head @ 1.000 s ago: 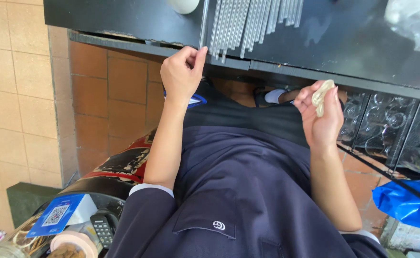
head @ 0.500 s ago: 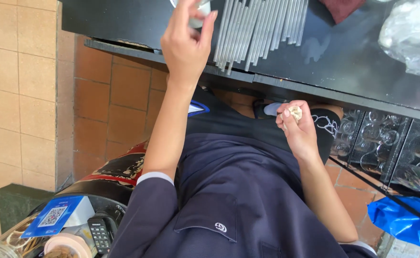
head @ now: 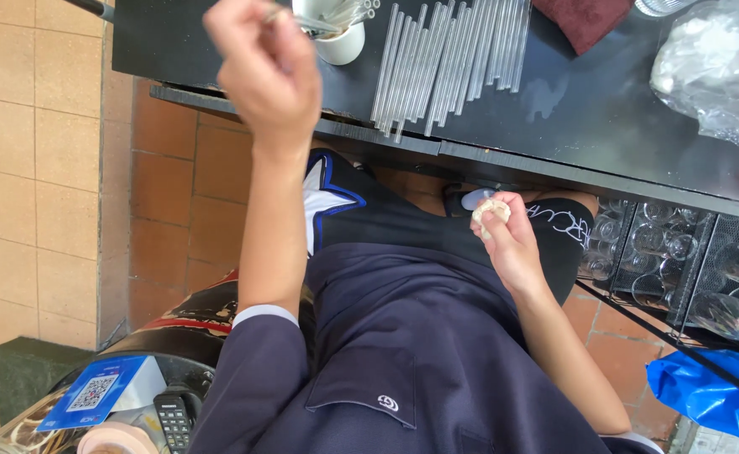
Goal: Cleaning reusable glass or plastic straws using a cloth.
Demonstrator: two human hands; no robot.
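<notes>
My left hand (head: 264, 71) is raised over the black counter (head: 605, 109), fingers pinched on a thin clear straw (head: 302, 21) beside a white cup (head: 336, 38) that holds more straws. A row of several clear straws (head: 449, 63) lies flat on the counter just right of the cup. My right hand (head: 508, 244) hangs lower, below the counter's edge in front of my dark apron, closed around a small crumpled whitish wad (head: 489, 212).
A crumpled clear plastic bag (head: 714, 71) and a dark red cloth (head: 584, 18) lie on the counter. Glasses in racks (head: 680, 261) sit under it at right, a blue bag (head: 710, 399) below. Bottom left shows a calculator (head: 172, 416) and a blue card (head: 92, 391).
My left hand has risen from the counter's edge up over the counter to the cup of straws. My right hand has dropped lower and closed tighter on the wad.
</notes>
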